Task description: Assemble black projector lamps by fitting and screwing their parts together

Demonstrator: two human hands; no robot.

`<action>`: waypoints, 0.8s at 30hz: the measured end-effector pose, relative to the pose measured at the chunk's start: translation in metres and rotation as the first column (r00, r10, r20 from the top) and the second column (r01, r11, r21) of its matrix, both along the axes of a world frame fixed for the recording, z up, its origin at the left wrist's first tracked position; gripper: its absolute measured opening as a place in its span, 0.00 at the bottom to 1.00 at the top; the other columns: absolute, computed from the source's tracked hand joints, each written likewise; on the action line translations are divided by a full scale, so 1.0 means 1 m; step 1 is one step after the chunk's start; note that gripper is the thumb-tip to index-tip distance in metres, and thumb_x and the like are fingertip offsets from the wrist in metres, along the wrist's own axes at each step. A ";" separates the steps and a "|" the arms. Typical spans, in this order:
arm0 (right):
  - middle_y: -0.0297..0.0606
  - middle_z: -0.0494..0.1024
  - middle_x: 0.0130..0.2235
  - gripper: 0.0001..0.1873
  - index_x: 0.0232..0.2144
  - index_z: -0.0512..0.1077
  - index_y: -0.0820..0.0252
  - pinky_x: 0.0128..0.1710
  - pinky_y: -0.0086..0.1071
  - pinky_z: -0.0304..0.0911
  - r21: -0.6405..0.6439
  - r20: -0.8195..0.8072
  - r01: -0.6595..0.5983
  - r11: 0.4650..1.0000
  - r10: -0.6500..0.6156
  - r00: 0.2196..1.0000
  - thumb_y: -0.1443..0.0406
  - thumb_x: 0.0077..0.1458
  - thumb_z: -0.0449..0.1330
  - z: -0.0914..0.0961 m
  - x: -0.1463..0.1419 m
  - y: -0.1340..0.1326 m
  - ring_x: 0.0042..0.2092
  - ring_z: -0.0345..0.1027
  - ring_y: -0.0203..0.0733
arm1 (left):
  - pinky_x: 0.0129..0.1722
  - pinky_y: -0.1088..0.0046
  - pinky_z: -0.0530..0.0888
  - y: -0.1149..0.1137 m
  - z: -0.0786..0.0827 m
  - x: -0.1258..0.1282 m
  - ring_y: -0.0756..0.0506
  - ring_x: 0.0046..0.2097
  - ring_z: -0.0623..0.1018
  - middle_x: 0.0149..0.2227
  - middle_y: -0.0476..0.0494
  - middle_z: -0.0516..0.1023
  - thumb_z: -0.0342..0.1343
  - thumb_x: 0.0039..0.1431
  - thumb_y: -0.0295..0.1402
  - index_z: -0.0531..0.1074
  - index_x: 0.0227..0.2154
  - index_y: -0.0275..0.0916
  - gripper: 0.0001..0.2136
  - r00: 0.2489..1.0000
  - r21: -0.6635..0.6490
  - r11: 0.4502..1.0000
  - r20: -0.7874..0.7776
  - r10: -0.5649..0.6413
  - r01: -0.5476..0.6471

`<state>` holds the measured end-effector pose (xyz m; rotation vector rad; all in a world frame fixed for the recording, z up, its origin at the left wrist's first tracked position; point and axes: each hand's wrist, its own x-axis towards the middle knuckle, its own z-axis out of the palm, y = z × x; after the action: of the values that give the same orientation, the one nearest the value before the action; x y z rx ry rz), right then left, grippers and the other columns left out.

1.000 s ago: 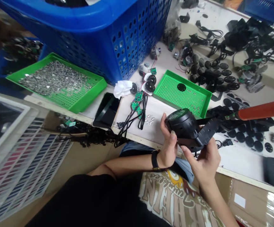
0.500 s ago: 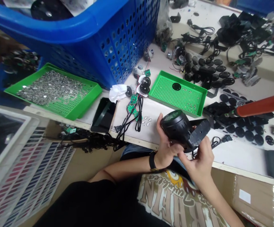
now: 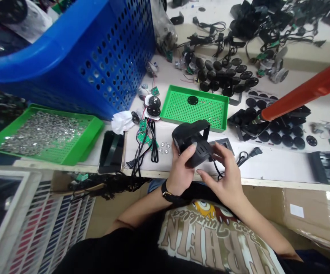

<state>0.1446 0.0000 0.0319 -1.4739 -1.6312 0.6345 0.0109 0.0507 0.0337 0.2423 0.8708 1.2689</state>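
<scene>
A black round lamp housing (image 3: 192,142) with a bracket and a trailing black cord is held over the front edge of the white table (image 3: 279,171). My left hand (image 3: 180,169), with a watch on the wrist, wraps round its left side. My right hand (image 3: 224,175) rests on its right side with fingers curled against the bracket. A small green tray (image 3: 197,106) with one black disc in it lies just behind the housing. A few clear lenses (image 3: 164,146) lie on the table to the left of my hands.
A big blue basket (image 3: 76,57) fills the back left. A green tray of shiny small parts (image 3: 43,133) lies at the left. A phone (image 3: 112,146), green circuit boards with cables (image 3: 146,139), many black discs (image 3: 276,133) and an orange-handled tool (image 3: 304,91) lie around.
The housing has been turned over and lowered toward the table edge; its green-lit face no longer shows. Both hands came down and left with it. The view has tilted down.
</scene>
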 end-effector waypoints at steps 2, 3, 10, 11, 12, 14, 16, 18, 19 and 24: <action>0.48 0.72 0.58 0.34 0.64 0.61 0.53 0.55 0.52 0.75 0.040 0.021 0.038 0.998 -0.039 0.999 0.61 0.59 0.67 0.000 0.001 0.001 0.55 0.72 0.50 | 0.59 0.57 0.73 0.003 0.000 0.000 0.41 0.52 0.80 0.46 0.47 0.82 0.73 0.49 0.38 0.72 0.56 0.45 0.30 1.000 -0.009 1.000 0.024 -0.005 0.006; 0.47 0.73 0.55 0.30 0.62 0.63 0.54 0.53 0.50 0.76 0.059 0.036 0.058 0.997 -0.060 0.998 0.61 0.59 0.66 0.000 0.002 0.001 0.53 0.73 0.49 | 0.60 0.57 0.72 0.004 -0.001 0.000 0.42 0.53 0.80 0.46 0.47 0.82 0.73 0.50 0.38 0.73 0.55 0.44 0.29 1.000 -0.008 1.000 0.028 -0.003 0.003; 0.43 0.76 0.49 0.21 0.55 0.68 0.54 0.48 0.45 0.75 0.067 0.029 0.060 0.996 -0.062 0.998 0.62 0.61 0.64 0.004 0.005 0.001 0.48 0.75 0.46 | 0.63 0.55 0.71 0.009 -0.004 0.001 0.41 0.55 0.79 0.46 0.46 0.82 0.73 0.49 0.36 0.72 0.56 0.45 0.30 1.000 0.044 0.999 -0.003 0.012 -0.012; 0.44 0.76 0.51 0.22 0.56 0.68 0.54 0.49 0.46 0.75 0.036 -0.010 0.060 0.998 -0.060 0.998 0.61 0.61 0.65 0.005 0.006 0.001 0.49 0.75 0.46 | 0.63 0.55 0.70 0.009 -0.004 0.002 0.41 0.56 0.79 0.46 0.46 0.82 0.73 0.49 0.36 0.72 0.57 0.47 0.31 1.000 0.062 0.998 -0.013 0.006 -0.005; 0.45 0.76 0.53 0.24 0.58 0.67 0.53 0.51 0.47 0.75 -0.002 -0.065 0.060 0.998 -0.060 0.996 0.60 0.61 0.65 0.006 0.008 0.001 0.50 0.75 0.46 | 0.63 0.55 0.70 0.008 -0.004 0.002 0.40 0.58 0.78 0.47 0.47 0.82 0.73 0.49 0.35 0.71 0.58 0.48 0.32 1.000 0.081 0.997 -0.025 0.000 0.002; 0.45 0.74 0.58 0.27 0.60 0.66 0.51 0.56 0.48 0.73 -0.095 -0.217 0.043 0.995 -0.063 0.974 0.58 0.61 0.65 0.009 0.013 0.005 0.55 0.74 0.47 | 0.64 0.54 0.69 0.004 -0.005 0.002 0.39 0.60 0.77 0.52 0.46 0.81 0.73 0.48 0.35 0.70 0.59 0.49 0.34 0.999 0.125 0.992 -0.050 -0.014 0.020; 0.44 0.74 0.61 0.25 0.60 0.66 0.50 0.59 0.49 0.72 -0.183 -0.396 0.004 0.983 -0.078 0.915 0.56 0.63 0.62 0.011 0.022 0.011 0.58 0.73 0.47 | 0.64 0.52 0.70 -0.004 -0.008 0.001 0.37 0.61 0.77 0.57 0.44 0.79 0.75 0.46 0.37 0.68 0.61 0.51 0.38 0.995 0.169 0.983 -0.081 -0.061 0.074; 0.43 0.75 0.62 0.23 0.58 0.69 0.50 0.61 0.50 0.70 -0.247 -0.548 -0.071 0.966 -0.078 0.833 0.55 0.62 0.61 0.014 0.031 0.018 0.60 0.73 0.48 | 0.64 0.49 0.69 -0.014 -0.012 -0.004 0.35 0.60 0.77 0.61 0.41 0.76 0.76 0.44 0.37 0.65 0.64 0.52 0.43 0.978 0.214 0.960 -0.140 -0.155 0.182; 0.43 0.76 0.61 0.24 0.58 0.70 0.50 0.62 0.52 0.69 -0.275 -0.604 -0.126 0.953 -0.069 0.794 0.54 0.60 0.61 0.016 0.036 0.021 0.60 0.74 0.50 | 0.65 0.48 0.68 -0.019 -0.015 -0.008 0.34 0.61 0.77 0.62 0.40 0.75 0.77 0.42 0.36 0.64 0.65 0.51 0.46 0.960 0.237 0.940 -0.189 -0.205 0.247; 0.46 0.81 0.58 0.32 0.54 0.77 0.56 0.62 0.57 0.68 -0.419 -0.680 -0.323 0.849 -0.058 0.731 0.49 0.50 0.63 0.023 0.050 0.027 0.59 0.77 0.57 | 0.69 0.43 0.61 -0.037 -0.029 -0.022 0.30 0.63 0.73 0.61 0.36 0.75 0.81 0.29 0.32 0.66 0.62 0.45 0.51 0.899 0.330 0.855 -0.322 -0.296 0.399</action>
<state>0.1944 0.0270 0.0552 -1.2330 -1.0158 1.5942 -0.0108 0.0133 0.0049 0.8689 0.7421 1.0647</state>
